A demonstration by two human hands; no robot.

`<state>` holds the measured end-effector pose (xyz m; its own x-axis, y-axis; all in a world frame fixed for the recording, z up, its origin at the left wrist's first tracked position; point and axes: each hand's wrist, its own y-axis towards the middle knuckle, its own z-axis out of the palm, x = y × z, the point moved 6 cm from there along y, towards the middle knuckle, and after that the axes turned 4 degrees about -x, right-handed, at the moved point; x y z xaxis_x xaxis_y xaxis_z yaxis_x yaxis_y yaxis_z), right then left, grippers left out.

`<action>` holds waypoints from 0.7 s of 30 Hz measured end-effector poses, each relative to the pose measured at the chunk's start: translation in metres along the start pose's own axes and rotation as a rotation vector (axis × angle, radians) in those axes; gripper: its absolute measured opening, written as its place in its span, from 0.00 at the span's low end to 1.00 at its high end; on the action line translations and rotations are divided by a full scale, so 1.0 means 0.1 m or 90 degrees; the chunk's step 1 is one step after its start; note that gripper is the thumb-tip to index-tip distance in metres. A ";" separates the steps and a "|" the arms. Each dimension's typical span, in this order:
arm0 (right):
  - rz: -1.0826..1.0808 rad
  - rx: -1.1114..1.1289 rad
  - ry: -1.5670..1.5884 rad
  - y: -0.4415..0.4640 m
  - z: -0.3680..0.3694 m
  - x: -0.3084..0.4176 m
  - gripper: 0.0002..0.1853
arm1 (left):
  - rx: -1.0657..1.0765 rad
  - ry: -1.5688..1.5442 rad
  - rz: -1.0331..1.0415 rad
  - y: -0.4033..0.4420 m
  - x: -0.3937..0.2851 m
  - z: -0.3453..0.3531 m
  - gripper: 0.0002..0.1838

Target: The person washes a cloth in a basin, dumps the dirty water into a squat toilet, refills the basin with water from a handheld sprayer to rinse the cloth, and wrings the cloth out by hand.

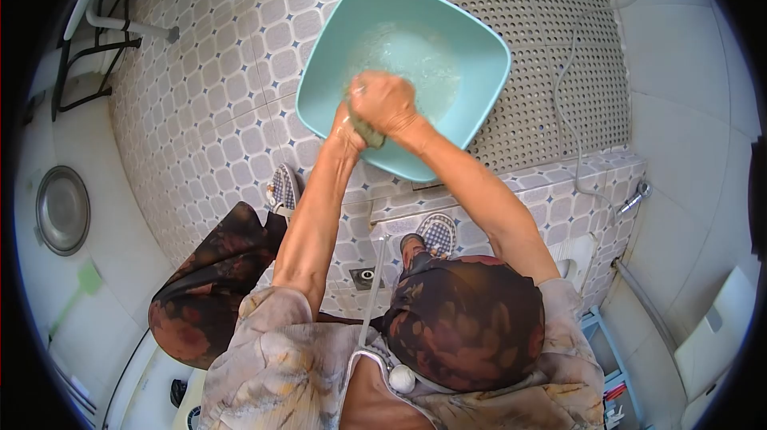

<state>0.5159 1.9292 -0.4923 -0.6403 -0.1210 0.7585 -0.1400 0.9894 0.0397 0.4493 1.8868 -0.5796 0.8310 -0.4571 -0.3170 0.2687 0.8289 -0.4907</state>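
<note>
Both hands are together over the near left part of a light teal basin (479, 70), which has shallow, bubbly water in it. My right hand (385, 102) is closed and slightly blurred, pressed against a wet greenish-grey cloth (369, 134). Beneath and to the left of it, my left hand (346, 122) is wrapped round the same cloth, its fingers mostly hidden by my right hand. Part of the cloth hangs out below the hands, near the basin's rim.
Under the basin lie patterned floor tiles (240, 78) and a perforated grey mat (551, 102). A shower head (635, 197) with a hose is at the right. A floor drain (367, 276) sits between my feet. A metal basin (63, 210) and a black rack (96, 54) are at the left.
</note>
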 end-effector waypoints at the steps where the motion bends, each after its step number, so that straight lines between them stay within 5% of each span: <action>1: 0.043 0.012 -0.007 0.06 0.02 -0.15 0.15 | -0.075 0.058 -0.003 -0.06 -0.02 0.05 0.16; 2: 0.051 0.015 -0.029 0.09 0.04 -0.31 0.16 | -0.280 0.155 -0.042 -0.19 -0.02 -0.04 0.16; 6: 0.114 0.074 -0.111 0.02 0.05 -0.76 0.18 | -0.351 0.149 -0.023 -0.27 -0.01 0.08 0.22; 13: 0.244 0.171 -0.072 0.00 -0.36 -1.09 0.19 | -0.417 0.449 -0.012 -0.49 -0.21 0.09 0.17; 16: 0.125 -0.091 -0.037 0.07 -0.72 -0.84 0.18 | -0.377 0.484 0.061 -0.42 -0.38 0.16 0.14; 19: 0.033 -0.184 0.181 0.26 -1.11 -0.54 0.16 | -0.326 0.430 0.212 -0.39 -0.61 0.39 0.09; 21: -0.058 -0.248 0.087 0.32 -1.37 -0.30 0.15 | -0.327 0.433 0.256 -0.43 -0.76 0.45 0.07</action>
<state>0.6343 1.9753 -0.4244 -0.5294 -0.2239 0.8183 0.1214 0.9347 0.3342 0.3964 1.9007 -0.4983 0.3090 -0.3917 -0.8667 -0.3589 0.7959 -0.4876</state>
